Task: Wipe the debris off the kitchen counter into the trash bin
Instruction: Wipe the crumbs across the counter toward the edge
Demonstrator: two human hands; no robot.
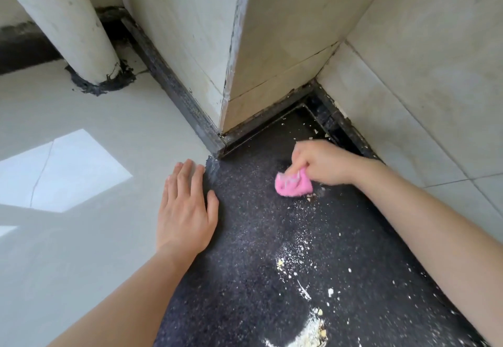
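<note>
Head view. Nearest, pale crumbs and powder [310,331] strewn on dark speckled table [245,265]. Farther, left grip [187,208] flat, fingers straight, on table's left edge. Beyond, right grip [321,161] clenched round pink cloth [292,186] on table, near tiled wall corner [317,78].

So the right grip [318,161] has its fingers bunched round a crumpled pink cloth [293,186], which is pressed onto the dark speckled stone table [245,237] right under it. The left grip [187,208] lies flat, fingers straight, along the table's left edge, well apart from the right one. Nearer the person than the right grip, white and yellowish crumbs and powder [294,262] are scattered over the table, with a few bits just beside the cloth. Beyond the right grip, beige tiled walls [285,33] meet in a grimy corner. Past the left grip stands a fat white pipe [68,20].
</note>
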